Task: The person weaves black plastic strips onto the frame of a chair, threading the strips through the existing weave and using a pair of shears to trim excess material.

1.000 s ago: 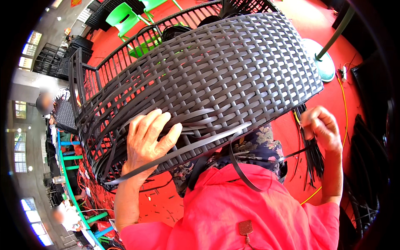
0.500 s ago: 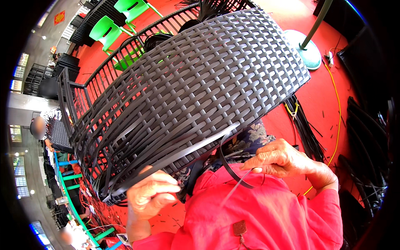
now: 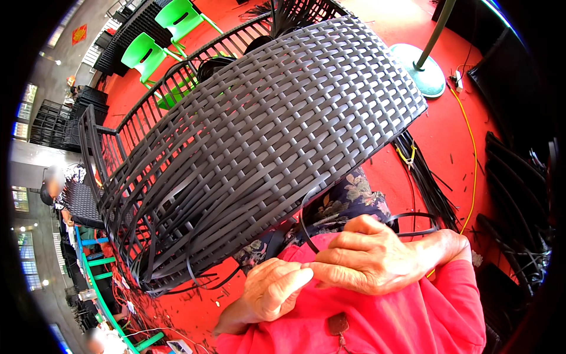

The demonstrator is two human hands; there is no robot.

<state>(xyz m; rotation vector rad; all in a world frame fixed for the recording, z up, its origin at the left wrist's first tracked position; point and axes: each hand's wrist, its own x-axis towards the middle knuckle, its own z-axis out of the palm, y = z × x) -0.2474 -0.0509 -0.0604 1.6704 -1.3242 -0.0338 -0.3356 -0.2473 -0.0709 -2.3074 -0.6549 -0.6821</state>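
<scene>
A dark grey woven panel (image 3: 295, 118) of flat plastic strips lies slanted in front of me, its lower left still a bundle of loose strips. From its near edge a narrow black strip (image 3: 303, 223) curves down to my hands, and a loop of strip shows beyond my right wrist. My right hand (image 3: 368, 256) is closed on the strip, fingers curled. My left hand (image 3: 276, 290) is closed too, its thumb and fingertips meeting the right hand's fingers over my red top. What lies between the left fingers is hidden.
Behind the panel runs a black slatted frame (image 3: 159, 78), with green chairs (image 3: 175, 20) beyond. A round-based stand (image 3: 425, 74), a yellow cable (image 3: 471, 138) and a tied strip bundle (image 3: 420, 177) are on the red floor at right. Green rails (image 3: 100, 295) and people are at left.
My left hand has moved right, away from the panel's lower edge, to meet my right hand. The right hand has shifted left and down; the strip now loops past its wrist.
</scene>
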